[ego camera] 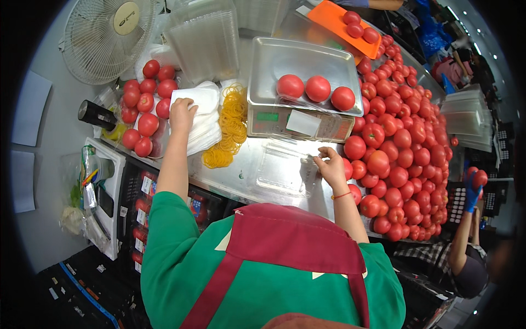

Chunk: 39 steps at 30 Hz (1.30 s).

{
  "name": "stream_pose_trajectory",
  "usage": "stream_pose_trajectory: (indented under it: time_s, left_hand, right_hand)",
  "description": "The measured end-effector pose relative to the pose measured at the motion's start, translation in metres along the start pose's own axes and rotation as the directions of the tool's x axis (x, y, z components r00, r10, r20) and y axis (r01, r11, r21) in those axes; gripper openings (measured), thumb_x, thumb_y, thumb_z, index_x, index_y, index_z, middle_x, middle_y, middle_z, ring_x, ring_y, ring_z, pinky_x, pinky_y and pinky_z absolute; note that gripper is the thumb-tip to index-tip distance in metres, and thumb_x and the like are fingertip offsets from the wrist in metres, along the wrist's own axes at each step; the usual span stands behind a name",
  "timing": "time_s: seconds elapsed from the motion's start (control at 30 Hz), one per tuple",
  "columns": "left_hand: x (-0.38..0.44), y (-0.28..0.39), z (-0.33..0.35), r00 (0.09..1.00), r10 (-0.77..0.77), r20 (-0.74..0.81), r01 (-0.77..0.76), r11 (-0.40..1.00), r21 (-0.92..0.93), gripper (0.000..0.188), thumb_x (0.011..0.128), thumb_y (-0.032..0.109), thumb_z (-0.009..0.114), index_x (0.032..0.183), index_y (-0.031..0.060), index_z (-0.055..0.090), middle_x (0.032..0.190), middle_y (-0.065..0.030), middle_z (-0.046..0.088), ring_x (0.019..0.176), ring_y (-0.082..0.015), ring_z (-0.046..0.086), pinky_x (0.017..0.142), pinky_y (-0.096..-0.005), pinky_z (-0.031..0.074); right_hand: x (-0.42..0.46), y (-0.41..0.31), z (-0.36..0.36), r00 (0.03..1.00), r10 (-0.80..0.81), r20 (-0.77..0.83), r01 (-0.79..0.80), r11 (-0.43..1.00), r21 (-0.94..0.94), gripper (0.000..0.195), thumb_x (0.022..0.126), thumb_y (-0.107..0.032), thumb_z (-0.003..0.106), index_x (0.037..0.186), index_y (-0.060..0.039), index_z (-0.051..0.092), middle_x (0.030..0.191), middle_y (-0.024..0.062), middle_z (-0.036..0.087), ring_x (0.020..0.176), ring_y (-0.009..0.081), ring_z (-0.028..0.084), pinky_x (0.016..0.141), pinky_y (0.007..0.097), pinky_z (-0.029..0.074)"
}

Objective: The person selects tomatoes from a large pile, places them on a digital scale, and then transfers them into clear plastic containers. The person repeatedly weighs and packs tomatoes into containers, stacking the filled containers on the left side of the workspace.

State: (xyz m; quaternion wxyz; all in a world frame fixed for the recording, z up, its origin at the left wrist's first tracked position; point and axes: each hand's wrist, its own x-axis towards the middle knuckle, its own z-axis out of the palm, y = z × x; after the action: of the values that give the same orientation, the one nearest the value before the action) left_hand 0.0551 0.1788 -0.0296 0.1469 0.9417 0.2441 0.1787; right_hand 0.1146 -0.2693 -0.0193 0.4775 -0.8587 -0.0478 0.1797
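Note:
My left hand (183, 114) rests with bent fingers on the top of a stack of white absorbent pads (204, 133); whether it pinches a sheet cannot be told. By the right edge of a clear plastic tray (283, 168) is my right hand (332, 166), thumb and forefinger close together at the plastic. The tray lies open on the metal table, its lid (304, 119) leaning against the scale (267, 121). Three tomatoes (318, 88) sit on the scale's metal pan (304, 53). Yellow rubber bands (228, 135) lie in a heap between the pads and the scale.
A large heap of tomatoes (394, 164) covers the right side. More tomatoes (146, 103) lie at the left, near a fan (111, 37) and a black cylinder (96, 115). Stacked clear trays (205, 45) stand behind. A co-worker's blue-gloved hand (472, 193) holds tomatoes at far right.

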Motion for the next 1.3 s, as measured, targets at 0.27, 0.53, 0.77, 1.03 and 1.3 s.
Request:
stream_pose_trajectory:
  time_s: [0.27, 0.53, 0.77, 1.03, 1.3]
  left_hand:
    - [-0.024, 0.050, -0.027, 0.948, -0.141, 0.285, 0.277, -0.072, -0.958, 0.036, 0.085, 0.014, 0.063, 0.119, 0.0093, 0.053, 0.105, -0.0031, 0.060, 0.094, -0.0202, 0.059, 0.080, -0.0338, 0.049]
    - [-0.123, 0.161, -0.022, 0.683, 0.145, 0.716, 0.730, -0.178, -0.660, 0.034, 0.094, 0.020, 0.052, 0.124, 0.0049, 0.048, 0.115, -0.0091, 0.057, 0.103, -0.0199, 0.057, 0.086, -0.0349, 0.050]
    - [-0.084, 0.134, -0.013, 0.927, 0.010, 0.376, 0.366, 0.210, -0.907, 0.025, 0.092, 0.013, 0.053, 0.112, -0.0020, 0.056, 0.102, -0.0084, 0.060, 0.093, -0.0154, 0.058, 0.084, -0.0285, 0.048]
    - [0.016, 0.233, 0.017, 0.945, 0.327, 0.012, -0.291, 0.858, -0.424, 0.065, 0.075, 0.030, 0.071, 0.129, 0.0046, 0.046, 0.124, -0.0199, 0.051, 0.115, -0.0330, 0.050, 0.097, -0.0399, 0.040]
    - [-0.016, 0.208, -0.014, 0.812, 0.442, 0.382, 0.334, 0.185, -0.924, 0.070, 0.073, 0.019, 0.075, 0.132, 0.0088, 0.039, 0.121, -0.0136, 0.049, 0.104, -0.0265, 0.056, 0.086, -0.0371, 0.052]
  right_hand:
    - [-0.017, -0.039, -0.015, 0.882, -0.416, -0.223, 0.368, 0.902, -0.225, 0.035, 0.078, -0.006, 0.065, 0.112, -0.0026, 0.058, 0.088, 0.0053, 0.057, 0.061, 0.0118, 0.057, 0.053, 0.0231, 0.045]
    - [-0.019, -0.073, 0.020, 0.926, -0.122, 0.358, -0.089, 0.850, 0.519, 0.049, 0.077, -0.010, 0.068, 0.123, -0.0021, 0.051, 0.100, 0.0111, 0.063, 0.090, 0.0206, 0.061, 0.080, 0.0305, 0.048]
    - [-0.051, -0.059, 0.001, 0.928, -0.224, 0.297, 0.353, 0.779, -0.517, 0.051, 0.073, -0.025, 0.071, 0.117, -0.0045, 0.055, 0.098, 0.0176, 0.059, 0.089, 0.0367, 0.060, 0.076, 0.0409, 0.051]
    - [0.101, -0.093, -0.054, 0.680, -0.686, -0.258, 0.404, 0.644, -0.649, 0.062, 0.068, -0.026, 0.076, 0.120, -0.0057, 0.050, 0.110, 0.0174, 0.054, 0.103, 0.0348, 0.053, 0.087, 0.0420, 0.045]
    - [0.049, -0.091, -0.062, 0.877, -0.445, -0.182, 0.428, 0.895, -0.128, 0.072, 0.063, -0.034, 0.080, 0.120, -0.0030, 0.049, 0.116, 0.0175, 0.054, 0.102, 0.0320, 0.056, 0.087, 0.0401, 0.047]
